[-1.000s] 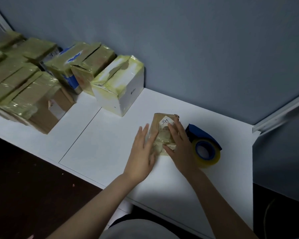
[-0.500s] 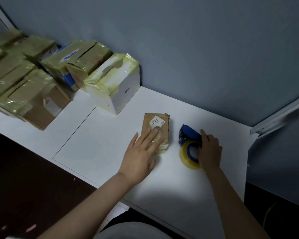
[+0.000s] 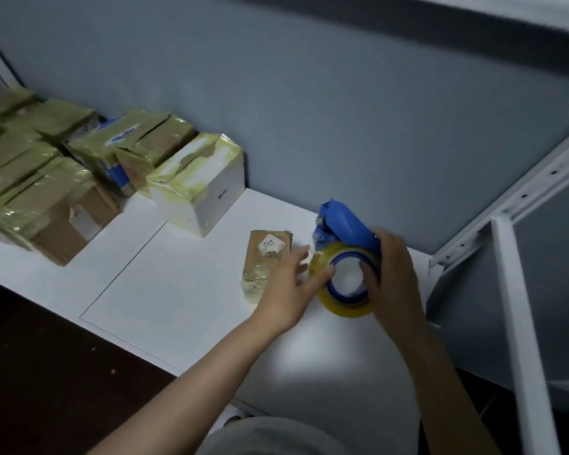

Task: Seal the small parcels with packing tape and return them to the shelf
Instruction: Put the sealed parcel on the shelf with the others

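Your right hand (image 3: pixel 396 280) has its grip clenched round the tape dispenser (image 3: pixel 342 224), with the fingers wrapped over the yellowish roll (image 3: pixel 345 308) and one digit inside the blue core. The dispenser is tilted, blade end up and away from you. Judged from that angle, you hold it so in order to present the roll's face to the other hand.

Your left hand (image 3: pixel 286 293) is released, its fingers spread and nearly straight, with the fingertips at the roll's near rim. It appears placed to find the free end of the tape. Motion blur prevents confirmation that any tape is caught.

The small parcel (image 3: pixel 265 254) lies flat on the white counter (image 3: pixel 184 290), just left of the dispenser and beside your left hand, label (image 3: pixel 271 245) upward. Its near end carries glossy tape; the far end looks bare. Sealing is therefore judged incomplete.

Taped parcels (image 3: pixel 46 195) and a white box (image 3: pixel 207 192) stand grouped against the wall to the left, well apart from the work.
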